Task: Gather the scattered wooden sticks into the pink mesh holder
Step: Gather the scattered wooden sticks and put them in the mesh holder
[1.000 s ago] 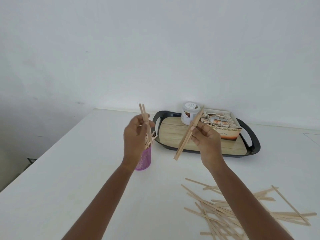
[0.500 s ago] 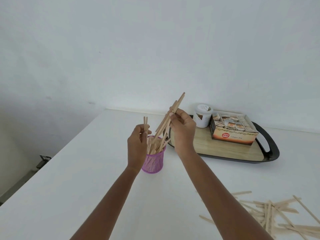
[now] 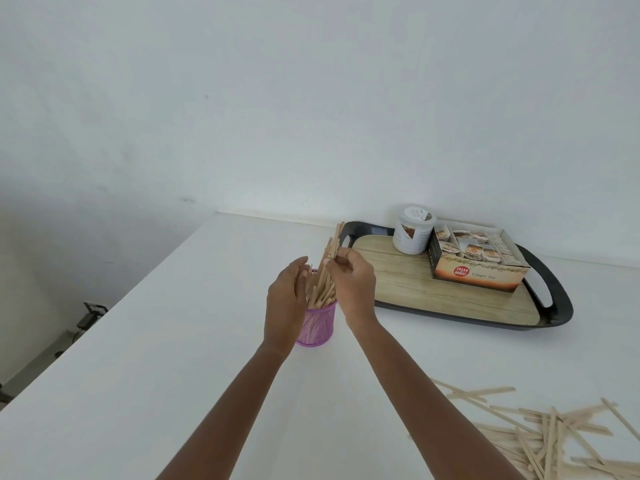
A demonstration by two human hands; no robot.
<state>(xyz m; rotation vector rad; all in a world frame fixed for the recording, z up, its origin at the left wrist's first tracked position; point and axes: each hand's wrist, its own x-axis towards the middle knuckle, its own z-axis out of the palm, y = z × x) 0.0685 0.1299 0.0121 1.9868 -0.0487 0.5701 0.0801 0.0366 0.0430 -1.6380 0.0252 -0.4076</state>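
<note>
Wooden sticks (image 3: pixel 321 289), one bundle, in one pink mesh holder (image 3: pixel 318 328), desk (image 3: pixel 156 375) centre.
Long axes near upright, tips toward 1 o'clock. Right hand (image 3: pixel 353 285) grip pinches the tallest; left hand (image 3: pixel 284 301) grip spread beside them. Loose sticks (image 3: pixel 554 434), 4 o'clock, uncountable overlap. One tray (image 3: pixel 561 306), 2 o'clock.

Soft, even daylight, faint shadows, slight wide-angle bending at edges, mild blur.

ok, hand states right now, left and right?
Left hand: open, beside the pink mesh holder.
Right hand: pinches a bundle of wooden sticks.
</note>
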